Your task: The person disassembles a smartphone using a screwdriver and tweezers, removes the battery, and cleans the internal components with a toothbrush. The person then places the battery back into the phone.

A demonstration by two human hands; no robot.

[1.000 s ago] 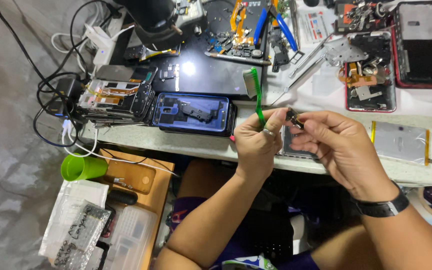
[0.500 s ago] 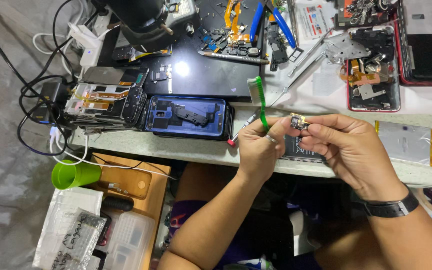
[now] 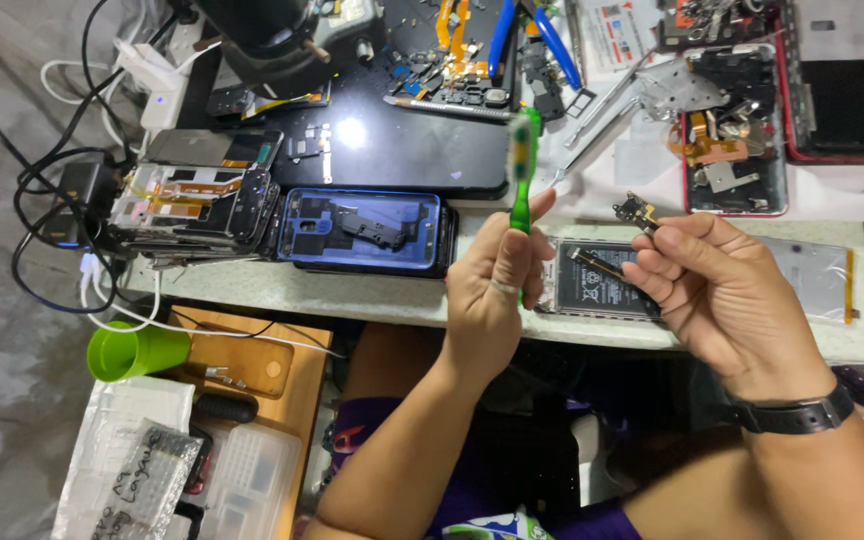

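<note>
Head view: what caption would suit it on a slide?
Left hand holds a green toothbrush upright; right hand pinches a small circuit part above the workbench.

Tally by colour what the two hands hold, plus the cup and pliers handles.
Green: 2, the toothbrush in the left hand and the cup
Gold-black: 1, the small board in the right hand
Blue: 1, the pliers
Total: 4

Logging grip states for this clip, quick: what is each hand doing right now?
Left hand: closed around a green toothbrush, held upright.
Right hand: fingertips pinching a small circuit part, raised above the bench.
</note>
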